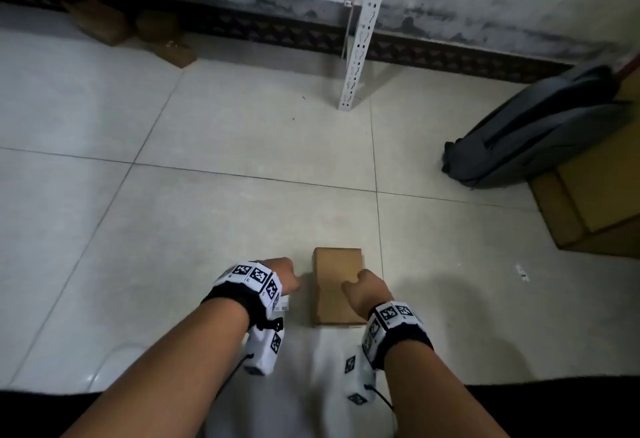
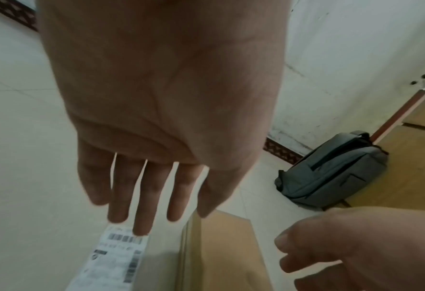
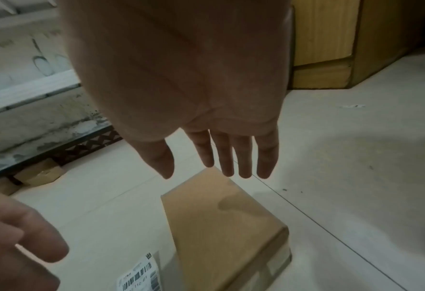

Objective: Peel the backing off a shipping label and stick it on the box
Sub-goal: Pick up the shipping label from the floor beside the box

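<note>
While the floor point(image 1: 214, 119) is spreading pale and tiled under everything, a grey bag point(image 1: 540, 126) is lying at the right against a big carton point(image 1: 602, 195), and a white rack leg point(image 1: 363, 32) is standing by the far wall. Nearer the person, the small brown box point(image 1: 336, 285) is sitting flat on the tiles between the two hands. Just left of it, the label point(image 2: 116, 258) is lying face up on the floor, barcodes showing. Above the label's far end the left hand point(image 2: 156, 98) is hanging, its fingers point(image 2: 141, 196) straight and slightly spread, gripping nothing. Over the box the right hand point(image 3: 181, 69) is hovering, fingers point(image 3: 241, 153) straight and close together, thumb apart, holding nothing.
</note>
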### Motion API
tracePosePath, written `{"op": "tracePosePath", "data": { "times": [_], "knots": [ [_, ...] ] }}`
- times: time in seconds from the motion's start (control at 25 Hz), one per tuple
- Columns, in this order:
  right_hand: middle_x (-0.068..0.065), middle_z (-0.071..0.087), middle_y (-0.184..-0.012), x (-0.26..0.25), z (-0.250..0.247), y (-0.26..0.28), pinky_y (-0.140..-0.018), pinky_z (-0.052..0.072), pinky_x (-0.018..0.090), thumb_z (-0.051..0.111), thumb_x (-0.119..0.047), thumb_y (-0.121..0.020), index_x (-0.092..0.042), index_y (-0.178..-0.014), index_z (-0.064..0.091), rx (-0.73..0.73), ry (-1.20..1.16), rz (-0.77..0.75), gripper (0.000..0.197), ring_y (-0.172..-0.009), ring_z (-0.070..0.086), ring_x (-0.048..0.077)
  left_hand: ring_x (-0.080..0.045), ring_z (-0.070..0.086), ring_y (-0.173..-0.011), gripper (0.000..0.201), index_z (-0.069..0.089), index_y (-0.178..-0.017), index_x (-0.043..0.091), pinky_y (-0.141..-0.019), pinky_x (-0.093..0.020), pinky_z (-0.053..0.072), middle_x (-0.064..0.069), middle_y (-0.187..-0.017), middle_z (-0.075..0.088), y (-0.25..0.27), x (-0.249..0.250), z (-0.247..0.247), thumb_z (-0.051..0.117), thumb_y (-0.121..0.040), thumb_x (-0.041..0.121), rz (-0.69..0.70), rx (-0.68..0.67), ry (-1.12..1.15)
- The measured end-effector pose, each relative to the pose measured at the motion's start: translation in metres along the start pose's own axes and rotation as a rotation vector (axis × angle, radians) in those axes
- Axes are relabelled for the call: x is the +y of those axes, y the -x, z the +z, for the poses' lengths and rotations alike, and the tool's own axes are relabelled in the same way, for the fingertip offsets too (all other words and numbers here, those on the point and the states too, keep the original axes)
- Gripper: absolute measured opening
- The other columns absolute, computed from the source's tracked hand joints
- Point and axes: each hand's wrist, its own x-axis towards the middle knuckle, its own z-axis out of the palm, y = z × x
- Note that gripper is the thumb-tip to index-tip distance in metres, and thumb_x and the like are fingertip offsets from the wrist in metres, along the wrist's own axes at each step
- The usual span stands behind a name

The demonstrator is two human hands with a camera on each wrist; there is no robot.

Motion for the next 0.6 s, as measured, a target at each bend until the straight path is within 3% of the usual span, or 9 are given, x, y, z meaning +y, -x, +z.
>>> {"op": "tracePosePath", "data": {
  "times": [0.12, 0.2, 0.28, 0.36, 0.48, 0.56, 0.6],
  "knots": [
    [0.017, 0.058, -0.141, 0.004, 0.013, -0.001, -0.086, 0.043, 0.029, 0.054, -0.032, -0.096, -0.005, -0.139, 0.05, 0.017, -0.059, 0.006, 0.051, -0.124, 0.058, 0.034, -0.029, 0.063, -0.091, 0.024, 0.063, -0.09, 0.015, -0.078, -0.029, 0.046, -0.007, -0.095, 0.067, -0.009, -0.016, 0.006, 0.053, -0.089, 0.036, -0.004, 0.017, 0.043],
    [0.016, 0.061, -0.134, 0.007, 0.027, -0.003, -0.087, 0.047, 0.03, 0.057, -0.03, -0.093, -0.006, -0.133, 0.056, 0.084, -0.107, -0.039, 0.046, -0.116, 0.061, 0.034, -0.028, 0.059, -0.082, 0.023, 0.054, -0.073, 0.016, -0.072, -0.027, 0.042, -0.007, -0.086, 0.062, -0.013, -0.03, 0.017, 0.053, -0.088, 0.033, -0.067, -0.012, 0.062],
    [0.015, 0.064, -0.124, 0.004, 0.04, -0.005, -0.09, 0.055, 0.038, 0.058, -0.03, -0.087, -0.009, -0.123, 0.06, 0.172, -0.117, -0.084, 0.042, -0.106, 0.064, 0.033, -0.027, 0.058, -0.079, 0.019, 0.053, -0.069, 0.016, -0.071, -0.028, 0.044, -0.009, -0.088, 0.065, -0.019, -0.039, 0.03, 0.051, -0.08, 0.032, -0.083, -0.079, 0.048],
    [0.015, 0.065, -0.116, 0.0, 0.045, -0.009, -0.088, 0.057, 0.039, 0.058, -0.029, -0.085, -0.008, -0.113, 0.062, 0.215, -0.124, -0.089, 0.035, -0.1, 0.065, 0.034, -0.025, 0.06, -0.078, 0.018, 0.054, -0.063, 0.018, -0.079, -0.032, 0.052, -0.009, -0.094, 0.07, -0.024, -0.044, 0.039, 0.048, -0.073, 0.031, -0.079, -0.187, 0.035],
    [0.012, 0.07, -0.102, -0.003, 0.052, -0.01, -0.076, 0.059, 0.034, 0.058, -0.02, -0.086, -0.007, -0.099, 0.069, 0.21, -0.137, -0.154, 0.021, -0.086, 0.068, 0.029, -0.025, 0.07, -0.084, 0.025, 0.064, -0.07, 0.015, -0.085, -0.034, 0.055, -0.008, -0.092, 0.075, -0.03, -0.049, 0.051, 0.049, -0.07, 0.034, -0.061, -0.189, 0.054],
    [0.001, 0.074, -0.091, -0.009, 0.062, -0.007, -0.072, 0.061, 0.035, 0.055, -0.029, -0.081, -0.021, -0.092, 0.072, 0.167, -0.101, -0.213, 0.022, -0.078, 0.069, 0.021, -0.026, 0.071, -0.088, 0.025, 0.067, -0.082, 0.016, -0.083, -0.031, 0.053, -0.008, -0.093, 0.076, -0.03, -0.051, 0.054, 0.052, -0.075, 0.035, -0.051, -0.163, 0.062],
    [-0.002, 0.075, -0.088, -0.013, 0.071, -0.009, -0.072, 0.06, 0.034, 0.054, -0.035, -0.078, -0.024, -0.091, 0.073, 0.108, -0.065, -0.224, 0.026, -0.078, 0.07, 0.02, -0.026, 0.07, -0.086, 0.018, 0.063, -0.079, 0.019, -0.081, -0.03, 0.052, -0.007, -0.09, 0.074, -0.032, -0.053, 0.057, 0.053, -0.078, 0.034, -0.061, -0.159, 0.069]
  ]
}}
